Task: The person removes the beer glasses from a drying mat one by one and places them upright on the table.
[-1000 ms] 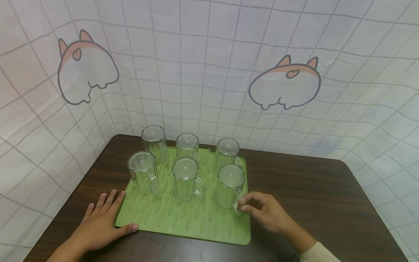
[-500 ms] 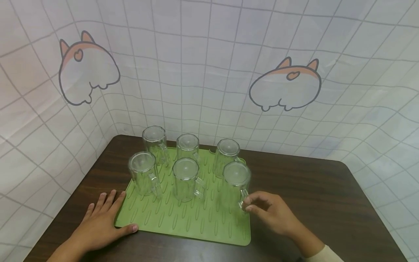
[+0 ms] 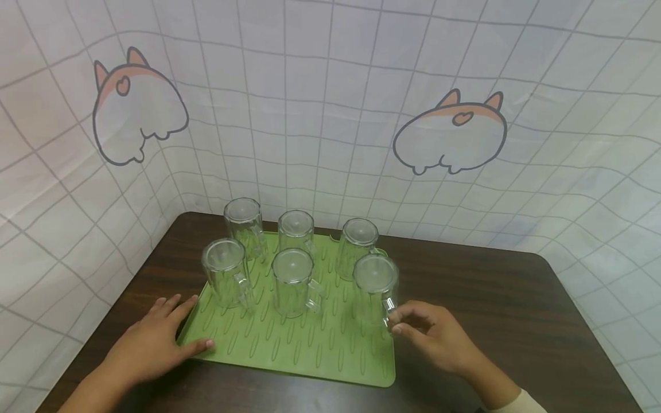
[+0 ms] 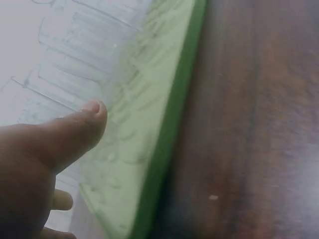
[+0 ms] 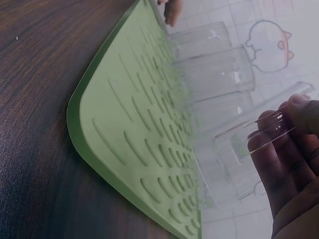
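Observation:
Clear glass mugs stand upside down in two rows on a green ridged mat (image 3: 289, 358). My right hand (image 3: 439, 338) pinches the handle of the front right mug (image 3: 376, 275) between thumb and fingers; the right wrist view shows the thumb on one side of that handle and the fingers on the other. Whether this mug's rim touches the mat is hard to tell. At the mat's left front corner, my left hand (image 3: 152, 344) lies with fingers extended and the thumb (image 4: 84, 122) over the mat. The front middle mug (image 3: 292, 281) and front left mug (image 3: 225, 272) are untouched.
Behind are the back left mug (image 3: 243, 221), back middle mug (image 3: 296, 226) and back right mug (image 3: 358, 244). The mat lies on a dark wooden table (image 3: 490, 298). A white grid-patterned curtain (image 3: 310, 115) with cartoon animal prints surrounds the table's back and sides.
My right hand has drawn the front right mug to the right, away from the front middle one. My left hand has shifted slightly left, its fingers less spread.

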A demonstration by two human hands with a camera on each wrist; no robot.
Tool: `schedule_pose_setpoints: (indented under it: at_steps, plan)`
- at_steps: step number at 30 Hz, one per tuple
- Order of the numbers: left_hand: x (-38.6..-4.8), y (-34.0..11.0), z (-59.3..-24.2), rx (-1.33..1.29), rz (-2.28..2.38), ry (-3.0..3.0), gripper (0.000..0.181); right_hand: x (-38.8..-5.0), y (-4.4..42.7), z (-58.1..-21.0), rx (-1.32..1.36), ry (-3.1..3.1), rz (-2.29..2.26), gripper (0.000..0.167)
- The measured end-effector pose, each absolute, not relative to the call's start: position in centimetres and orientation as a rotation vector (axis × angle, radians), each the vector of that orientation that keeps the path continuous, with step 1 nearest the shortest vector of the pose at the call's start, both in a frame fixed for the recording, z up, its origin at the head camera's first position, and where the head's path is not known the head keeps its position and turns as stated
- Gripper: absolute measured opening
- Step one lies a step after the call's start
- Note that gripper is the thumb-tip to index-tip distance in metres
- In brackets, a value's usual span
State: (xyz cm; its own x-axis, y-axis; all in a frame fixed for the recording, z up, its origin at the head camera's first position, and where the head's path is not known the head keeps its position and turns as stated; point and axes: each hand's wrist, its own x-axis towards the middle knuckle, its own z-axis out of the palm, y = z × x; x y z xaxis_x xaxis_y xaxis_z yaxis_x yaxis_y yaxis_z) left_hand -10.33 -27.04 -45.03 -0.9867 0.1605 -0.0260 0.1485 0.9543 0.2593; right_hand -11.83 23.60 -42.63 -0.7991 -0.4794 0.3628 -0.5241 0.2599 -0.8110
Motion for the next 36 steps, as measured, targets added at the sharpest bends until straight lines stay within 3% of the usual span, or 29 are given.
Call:
schedule_pose_setpoints:
  at_steps: [13,24,30,36]
  plan:
    - [-11.1,-26.3,-41.0,0.228,0.455,3.121,0.098,-11.6,24.1,-42.7,0.987,-2.417,1.597,0.024]
    - [-11.2,-25.4,-39.4,0.204,0.6,3.228,0.101,-11.6,24.3,-42.2,0.99,-2.414,1.544,0.023]
    - [-11.0,-23.6,-37.8,0.323,0.769,3.396,0.085,-11.6,24.4,-41.9,1.019,-2.41,1.53,0.025]
    - [-11.3,-21.2,-36.4,0.502,0.806,3.398,0.086,-11.5,24.3,-42.0,1.035,-2.406,1.485,0.023]
